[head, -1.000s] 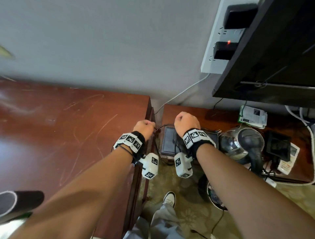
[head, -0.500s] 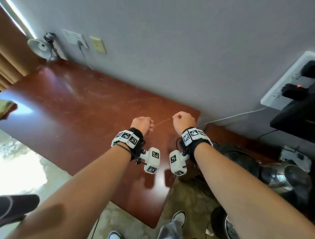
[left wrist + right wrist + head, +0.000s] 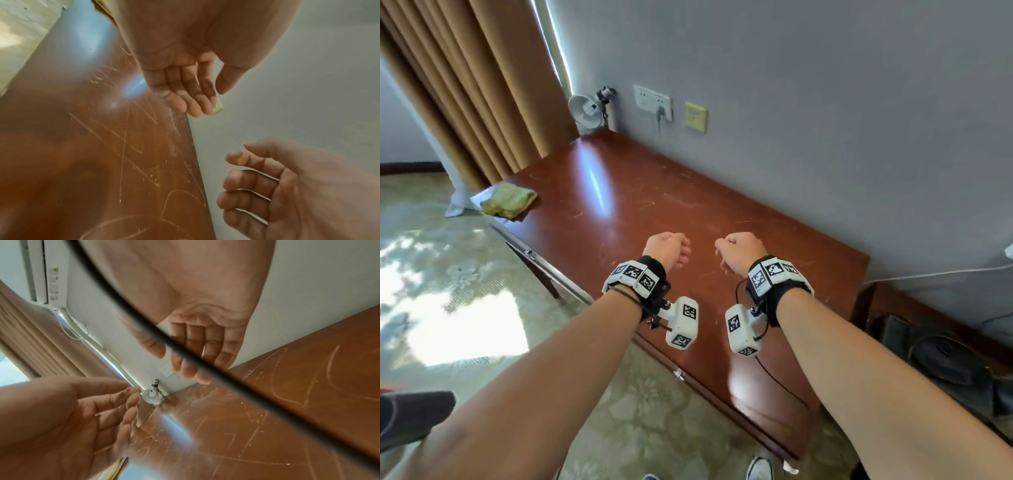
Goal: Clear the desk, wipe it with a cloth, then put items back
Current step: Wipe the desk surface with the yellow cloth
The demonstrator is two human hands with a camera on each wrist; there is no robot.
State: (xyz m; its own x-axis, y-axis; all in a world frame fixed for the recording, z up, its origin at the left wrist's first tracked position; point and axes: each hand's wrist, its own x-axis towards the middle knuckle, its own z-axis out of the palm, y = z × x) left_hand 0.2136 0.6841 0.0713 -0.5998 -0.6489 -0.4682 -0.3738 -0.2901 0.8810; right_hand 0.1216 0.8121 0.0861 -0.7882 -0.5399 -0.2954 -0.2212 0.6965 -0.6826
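The red-brown desk (image 3: 640, 205) is scratched, and the only thing on it is a folded yellow-green cloth (image 3: 508, 204) at its far left corner. My left hand (image 3: 667, 250) and right hand (image 3: 739, 251) hover side by side above the desk's right half. In the left wrist view the left hand's fingers (image 3: 185, 91) hang loosely curled and hold nothing. The right hand's fingers (image 3: 201, 345) are equally relaxed and empty. Neither hand touches the desk (image 3: 102, 162).
A small white lamp (image 3: 585, 109) stands at the desk's back left corner, beside wall sockets (image 3: 652, 102) and a tan curtain (image 3: 465, 102). Dark appliances (image 3: 945, 359) crowd a lower table to the right. A black wrist-camera cable (image 3: 205, 366) crosses the right wrist view.
The view has swung left, from the low side table to the desk. Both hands have come away from the gap beside the desk and now hover over its top.
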